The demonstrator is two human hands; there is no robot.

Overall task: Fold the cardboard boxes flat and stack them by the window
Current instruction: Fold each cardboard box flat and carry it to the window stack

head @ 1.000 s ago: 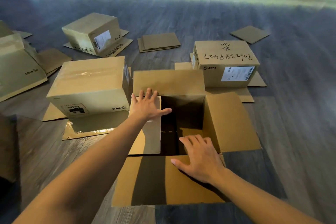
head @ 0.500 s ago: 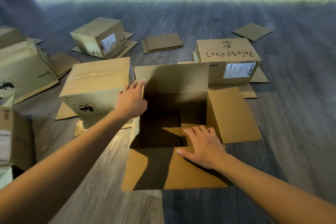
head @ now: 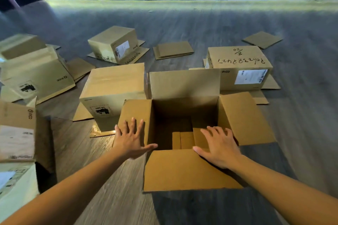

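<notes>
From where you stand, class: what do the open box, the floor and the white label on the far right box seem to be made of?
Open box: brown corrugated cardboard by its look, matt, with creased fold lines at its flaps.
Floor: wood-look planks, grey-brown with visible grain and a slight sheen; possibly laminate or vinyl.
Label: probably printed paper sticker, white, smooth, with a barcode.

Open box (head: 184, 113) at centre of floor (head: 301, 115); taped box (head: 113, 89) just left; labelled box (head: 239, 65) behind right; flat sheets (head: 173, 49) further back (between two boxes)
</notes>
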